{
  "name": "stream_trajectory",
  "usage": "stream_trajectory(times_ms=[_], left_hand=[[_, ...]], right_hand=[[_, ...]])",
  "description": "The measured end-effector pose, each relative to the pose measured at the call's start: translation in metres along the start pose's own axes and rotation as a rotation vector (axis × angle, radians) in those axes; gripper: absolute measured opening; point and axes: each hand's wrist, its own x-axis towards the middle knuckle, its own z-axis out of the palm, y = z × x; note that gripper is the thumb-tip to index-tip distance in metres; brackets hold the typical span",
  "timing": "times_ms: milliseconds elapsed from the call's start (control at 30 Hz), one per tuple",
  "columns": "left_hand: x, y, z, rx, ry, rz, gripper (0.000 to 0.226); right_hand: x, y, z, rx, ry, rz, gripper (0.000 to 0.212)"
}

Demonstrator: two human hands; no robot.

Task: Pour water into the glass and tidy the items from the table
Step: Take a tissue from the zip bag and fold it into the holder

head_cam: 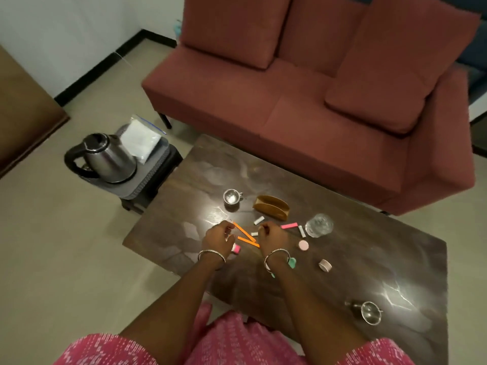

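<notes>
Both hands are working over the middle of the dark marbled desk (369, 259). The left hand (217, 239) is sitting at the near end of two orange sticks (245, 234) lying crossed between the hands. Its fingers (226, 227) are curling inward, though I cannot tell whether they are pinching a stick. A small pink item (236, 248) is peeking out from under that hand. The right hand (272, 237) is curling its fingers too, just beside the sticks, and I cannot tell what, if anything, it is gripping. A teal piece (292, 262) is showing beside its bangled wrist. The glass (319, 225) is standing upright to the right of the hands, with a white tube (301, 231) just beside it and a pink stick (289, 226) lying between it and the right hand. Behind the hands, a steel cup (232, 197) and a wooden holder (271, 206) are standing side by side, with another white tube (258, 220) lying near the holder. A round pink lid (303, 245) and a tape roll (325, 265) are resting nearer the person, and a second steel cup (367, 312) is sitting well apart at the near right. The steel kettle (105, 156) is waiting off the desk on a grey stool (150, 175), next to a clear zip bag (141, 139). Any print on the small items is coming through too small to read.
</notes>
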Motion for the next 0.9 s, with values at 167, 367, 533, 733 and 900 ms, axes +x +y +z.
stream_trajectory(times_ms=[167, 367, 533, 733, 900], left_hand=[[0.011, -0.038, -0.08, -0.025, 0.047, 0.073, 0.024], [0.025, -0.088, -0.191, -0.01, 0.132, 0.077, 0.025], [0.045, -0.118, -0.264, 0.012, 0.221, 0.06, 0.024], [0.079, -0.141, -0.322, -0.014, 0.315, 0.049, 0.019], [0.132, -0.156, -0.367, 0.001, 0.31, 0.048, 0.02]], right_hand=[[-0.021, -0.076, 0.049, 0.049, 0.042, -0.014, 0.018], [-0.04, -0.187, 0.11, 0.135, 0.048, -0.092, 0.014], [-0.035, -0.252, 0.145, 0.121, 0.027, -0.161, 0.015], [-0.005, -0.303, 0.185, 0.085, -0.016, -0.202, 0.017], [0.039, -0.345, 0.218, 0.109, 0.003, -0.195, 0.018]])
